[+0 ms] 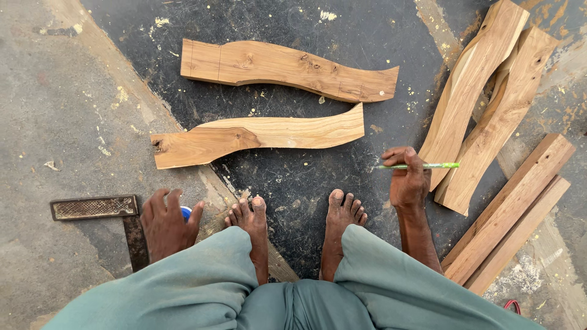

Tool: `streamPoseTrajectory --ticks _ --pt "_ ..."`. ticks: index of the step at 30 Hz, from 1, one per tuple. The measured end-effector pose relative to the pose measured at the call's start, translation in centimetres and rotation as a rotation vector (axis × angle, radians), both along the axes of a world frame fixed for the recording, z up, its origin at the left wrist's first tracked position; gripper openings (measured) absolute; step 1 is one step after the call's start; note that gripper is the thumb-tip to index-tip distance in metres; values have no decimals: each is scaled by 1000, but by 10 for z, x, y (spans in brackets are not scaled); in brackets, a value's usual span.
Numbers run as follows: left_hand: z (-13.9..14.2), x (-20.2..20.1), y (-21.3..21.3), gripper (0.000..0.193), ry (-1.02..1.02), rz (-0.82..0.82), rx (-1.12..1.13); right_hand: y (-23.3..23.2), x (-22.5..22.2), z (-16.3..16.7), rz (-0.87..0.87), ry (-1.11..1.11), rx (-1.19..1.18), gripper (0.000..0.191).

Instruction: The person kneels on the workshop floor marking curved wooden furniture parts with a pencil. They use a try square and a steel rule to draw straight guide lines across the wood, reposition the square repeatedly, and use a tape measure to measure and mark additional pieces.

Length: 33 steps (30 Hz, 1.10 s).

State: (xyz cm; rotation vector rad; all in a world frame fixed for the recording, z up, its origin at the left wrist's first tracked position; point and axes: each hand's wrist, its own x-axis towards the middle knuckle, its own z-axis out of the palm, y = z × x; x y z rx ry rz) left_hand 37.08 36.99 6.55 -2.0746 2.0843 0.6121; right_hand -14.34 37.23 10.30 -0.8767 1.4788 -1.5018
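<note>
Person squatting on dark floor [293, 165], bare feet [293, 226] between the hands. Right hand [408, 180] grips a green pencil [422, 165], held level, tip toward the stacked curved wood pieces [483, 98] at right. Left hand [166, 223] rests on the floor over a small blue object [186, 212], partly hidden, and touches a rusty metal square [98, 208]. Two curved wood pieces lie ahead: the far one [287, 68] and the near one [257, 135], apart. Straight boards [513, 214] lie at lower right.
</note>
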Motion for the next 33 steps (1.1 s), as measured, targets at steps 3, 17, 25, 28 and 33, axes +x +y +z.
streamPoseTrajectory --ticks 3,17,25,28,33 --pt "-18 20 52 75 -75 108 -41 17 21 4 68 51 145 42" --pt "30 -38 -13 26 817 152 193 2 135 38 797 225 539 46" --pt "59 -144 -64 93 952 -281 360 6 150 8 777 -284 675 49" --pt "60 -151 -76 84 854 -436 275 12 134 7 594 -263 671 37" --pt "43 -134 -102 30 507 -329 14 -9 53 14 -71 -189 622 20"
